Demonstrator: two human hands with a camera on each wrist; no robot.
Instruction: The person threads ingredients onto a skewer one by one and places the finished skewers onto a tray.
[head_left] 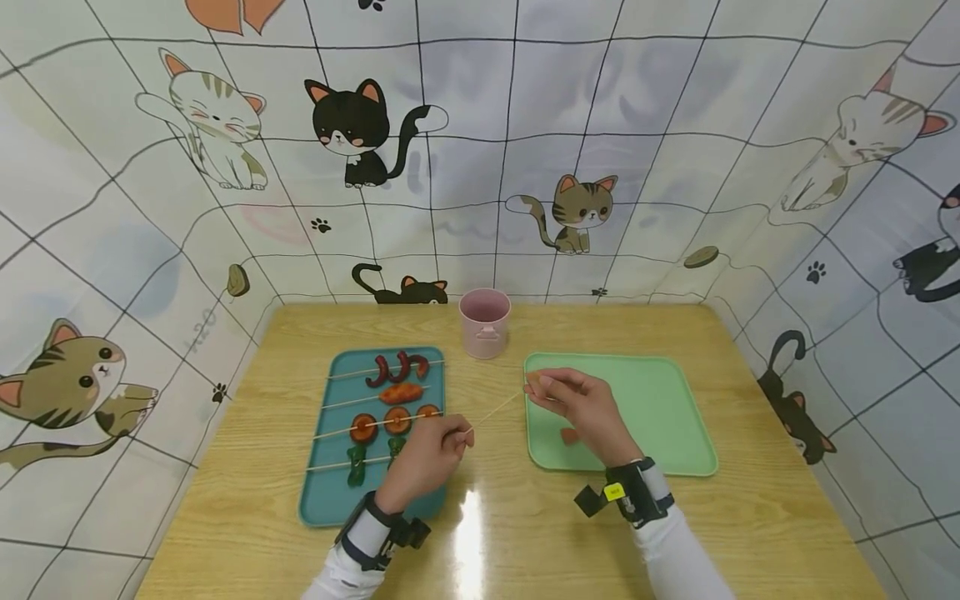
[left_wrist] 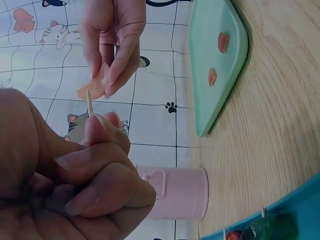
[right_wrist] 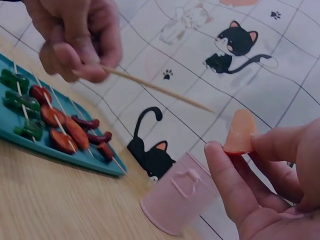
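My left hand (head_left: 429,454) pinches a thin wooden skewer (right_wrist: 160,90) between thumb and fingers, with its pointed end extending toward the right. My right hand (head_left: 592,410) holds a pale orange slice (right_wrist: 241,131) with a reddish edge between thumb and fingertips. In the right wrist view the skewer's tip lies just short of the slice. Both hands are raised over the table, the right one above the light green tray (head_left: 660,400). Two small pinkish-orange pieces, one of them a reddish piece (left_wrist: 223,42), lie on that tray.
A teal tray (head_left: 322,504) at the left holds several loaded skewers, with green pieces (right_wrist: 22,102), round brown-orange slices (head_left: 363,428), an orange sausage-like piece (head_left: 401,393) and dark red curled pieces (head_left: 377,371). A pink cup (head_left: 485,329) stands at the back, before a cat-patterned wall covering.
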